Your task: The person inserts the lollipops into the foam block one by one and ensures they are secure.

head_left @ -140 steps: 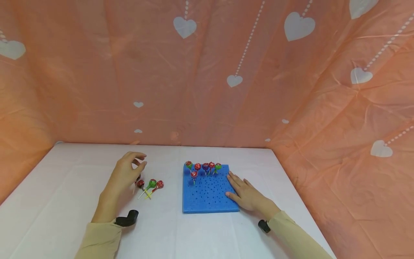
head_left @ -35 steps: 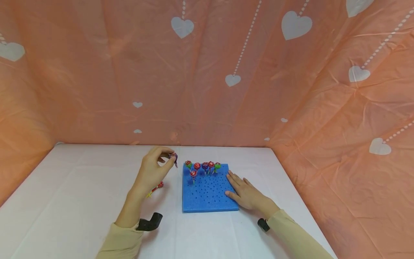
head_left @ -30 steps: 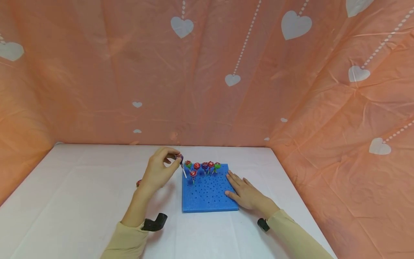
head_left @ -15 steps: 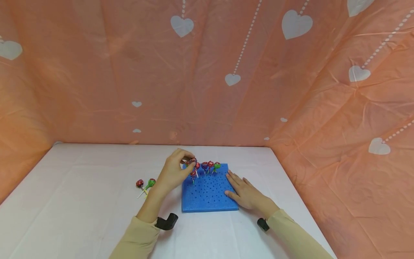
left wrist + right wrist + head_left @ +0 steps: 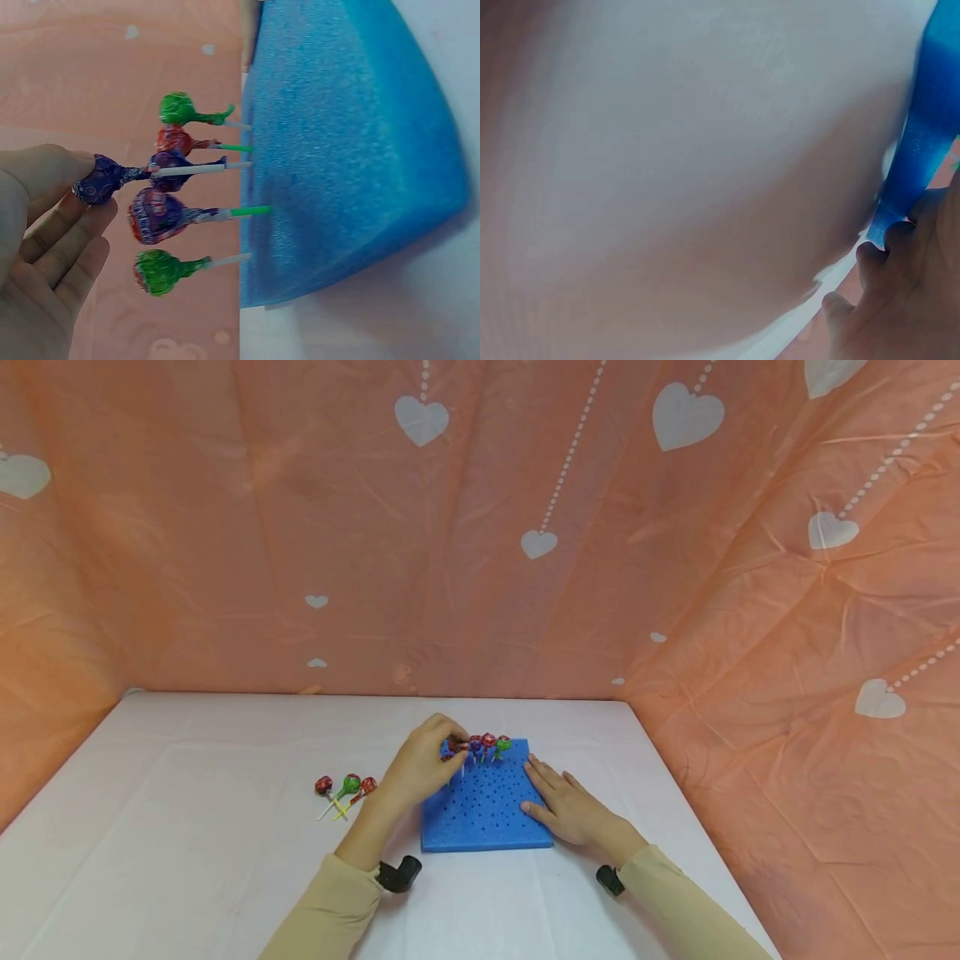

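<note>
On the white table (image 5: 187,827), the blue foam block (image 5: 487,818) is pinned at its 3 o'clock edge by the flat, straight-fingered right hand (image 5: 573,810), which holds nothing and should keep pressing so the foam cannot slide. At the block's 11 o'clock corner the left hand (image 5: 420,764) pinches the purple lollipop (image 5: 101,180) by its wrapped head, stick tip just short of the foam beside the standing lollipops (image 5: 169,214); I'd keep the stick square to the surface, aim for a free hole, and push straight without nudging neighbours, while three spare lollipops (image 5: 345,789) lie at 9 o'clock
</note>
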`<control>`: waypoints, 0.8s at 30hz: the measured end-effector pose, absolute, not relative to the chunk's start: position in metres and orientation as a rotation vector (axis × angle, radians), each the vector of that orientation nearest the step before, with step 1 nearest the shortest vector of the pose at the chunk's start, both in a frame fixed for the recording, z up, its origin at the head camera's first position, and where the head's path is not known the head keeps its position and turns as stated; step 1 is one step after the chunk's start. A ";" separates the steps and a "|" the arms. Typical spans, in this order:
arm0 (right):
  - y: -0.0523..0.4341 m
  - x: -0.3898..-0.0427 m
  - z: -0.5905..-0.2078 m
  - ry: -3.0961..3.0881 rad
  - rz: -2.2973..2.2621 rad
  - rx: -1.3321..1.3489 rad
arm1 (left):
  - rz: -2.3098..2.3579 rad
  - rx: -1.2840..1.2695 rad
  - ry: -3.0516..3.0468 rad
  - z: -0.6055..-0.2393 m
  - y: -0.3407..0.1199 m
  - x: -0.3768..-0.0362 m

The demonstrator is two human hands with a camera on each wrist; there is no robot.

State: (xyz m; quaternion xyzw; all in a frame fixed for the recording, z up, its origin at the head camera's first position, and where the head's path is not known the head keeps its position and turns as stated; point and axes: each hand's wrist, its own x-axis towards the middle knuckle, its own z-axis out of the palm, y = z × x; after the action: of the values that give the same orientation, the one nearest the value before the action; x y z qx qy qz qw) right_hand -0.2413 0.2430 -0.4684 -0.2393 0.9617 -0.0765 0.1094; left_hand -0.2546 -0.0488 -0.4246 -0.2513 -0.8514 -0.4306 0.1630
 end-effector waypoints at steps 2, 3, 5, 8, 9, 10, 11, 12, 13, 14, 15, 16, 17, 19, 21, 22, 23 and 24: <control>0.243 -0.241 -0.468 2.828 -0.224 -0.705 | -1.230 -0.713 -2.458 -0.427 -0.048 -0.255; 0.243 -0.241 -0.468 2.828 -0.223 -0.706 | -1.225 -0.713 -2.470 -0.428 -0.048 -0.255; 0.243 -0.241 -0.468 2.827 -0.225 -0.705 | -1.212 -0.709 -2.486 -0.430 -0.047 -0.256; 0.243 -0.241 -0.468 2.827 -0.232 -0.700 | -1.198 -0.705 -2.490 -0.434 -0.046 -0.257; 0.243 -0.241 -0.468 2.827 -0.233 -0.699 | -1.192 -0.703 -2.492 -0.435 -0.046 -0.257; 0.243 -0.241 -0.468 2.828 -0.235 -0.700 | -1.193 -0.699 -2.495 -0.435 -0.046 -0.257; 0.243 -0.241 -0.468 2.829 -0.234 -0.701 | -1.196 -0.695 -2.501 -0.436 -0.046 -0.257; 0.243 -0.241 -0.468 2.830 -0.235 -0.703 | -1.196 -0.689 -2.509 -0.436 -0.045 -0.257; 0.243 -0.240 -0.468 2.829 -0.233 -0.705 | -1.198 -0.684 -2.516 -0.436 -0.045 -0.256; 0.243 -0.240 -0.468 2.831 -0.231 -0.709 | -1.200 -0.680 -2.523 -0.437 -0.045 -0.256; 0.243 -0.240 -0.468 2.834 -0.235 -0.714 | -1.196 -0.677 -2.526 -0.437 -0.045 -0.255; 0.243 -0.240 -0.468 2.836 -0.237 -0.717 | -1.198 -0.675 -2.533 -0.437 -0.045 -0.255; 0.243 -0.240 -0.468 2.836 -0.237 -0.718 | -1.196 -0.674 -2.535 -0.437 -0.045 -0.255; 0.243 -0.240 -0.467 2.838 -0.239 -0.718 | -1.188 -0.672 -2.543 -0.438 -0.045 -0.255; 0.243 -0.240 -0.467 2.837 -0.241 -0.717 | -1.181 -0.669 -2.552 -0.439 -0.044 -0.256; 0.243 -0.240 -0.467 2.834 -0.239 -0.714 | -1.184 -0.667 -2.560 -0.439 -0.044 -0.256; 0.243 -0.240 -0.467 2.833 -0.238 -0.713 | -1.182 -0.664 -2.563 -0.440 -0.044 -0.256; 0.243 -0.240 -0.467 2.832 -0.239 -0.711 | -1.182 -0.661 -2.574 -0.440 -0.044 -0.255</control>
State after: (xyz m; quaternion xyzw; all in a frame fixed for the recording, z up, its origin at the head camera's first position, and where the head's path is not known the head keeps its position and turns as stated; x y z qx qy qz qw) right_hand -0.2399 0.2428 -0.4672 -0.2414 0.9612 -0.0811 0.1057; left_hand -0.2555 -0.0436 -0.4402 -0.2257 -0.8791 -0.4035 0.1162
